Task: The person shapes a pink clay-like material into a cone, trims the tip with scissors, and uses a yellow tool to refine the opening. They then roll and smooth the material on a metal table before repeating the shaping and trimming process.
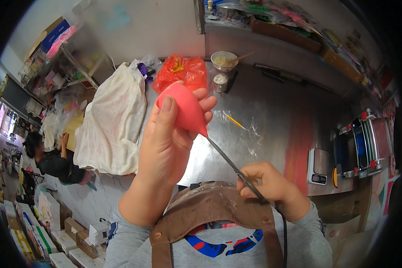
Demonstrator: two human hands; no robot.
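Observation:
My left hand [172, 134] is raised over the near edge of a metal worktable [268, 127] and holds a smooth pink teardrop-shaped piece [187, 107], thumb on one side and fingers behind it. The piece tapers to a point towards me. A long thin dark metal tool [222, 151] meets that point with its tip. Its thicker end is in my right hand [264, 181], gripped between thumb and fingers, and a black cord hangs beneath that hand. Whether the tool's tip is inside the pink piece or only against it, I cannot tell.
White cloth [117, 124] covers something at left. Behind my left hand lies a red plastic bag [184, 72]. A bowl [224, 60], a metal cup of white powder [220, 83] and a yellow-handled tool [234, 121] stand or lie beyond. At right are a scale [318, 166] and a roller machine [368, 144]. Another person [60, 164] works far left.

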